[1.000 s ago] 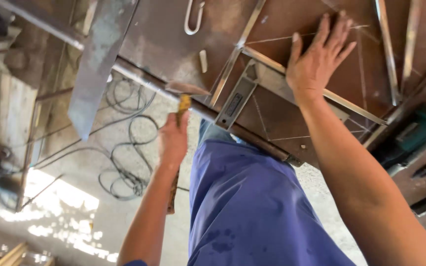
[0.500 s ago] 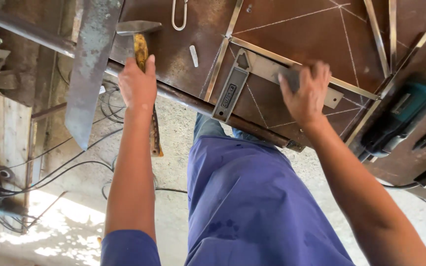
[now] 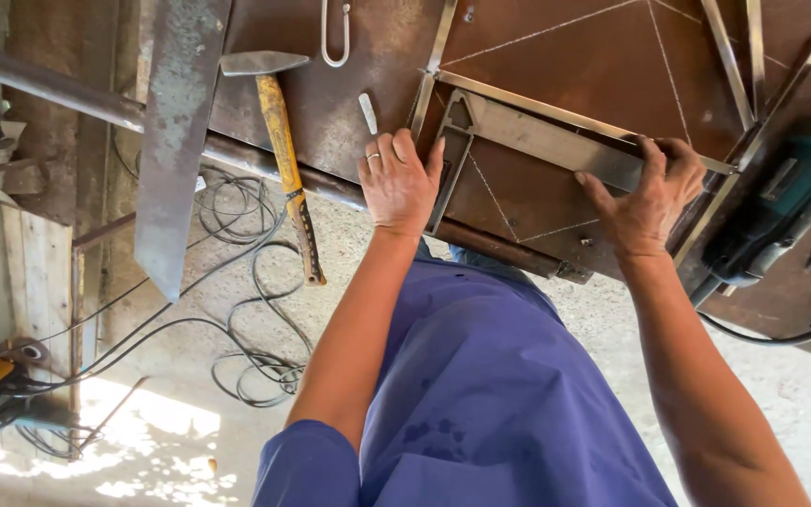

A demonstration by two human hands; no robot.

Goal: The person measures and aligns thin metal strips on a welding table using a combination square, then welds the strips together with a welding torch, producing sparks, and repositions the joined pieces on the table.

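A rusty brown steel worktable (image 3: pixel 556 56), marked with chalk lines, fills the upper part of the view. A grey metal sheet (image 3: pixel 175 141) hangs over its left edge. A teal power tool (image 3: pixel 781 211) rests at the right edge of the table.

A large steel framing square (image 3: pixel 537 136) lies flat on the table, its corner at the left and its long blade running to the right. The left hand (image 3: pixel 399 183) lies with palm down and fingers spread, pressing against the square's short leg near the corner. The right hand (image 3: pixel 648 197) curls its fingers over the long blade, gripping its edge near the far end.

A hammer (image 3: pixel 283 141) with a yellow handle lies left of the left hand, untouched, its handle overhanging the table edge. A small white chalk piece (image 3: pixel 368 113) lies just above the left hand.
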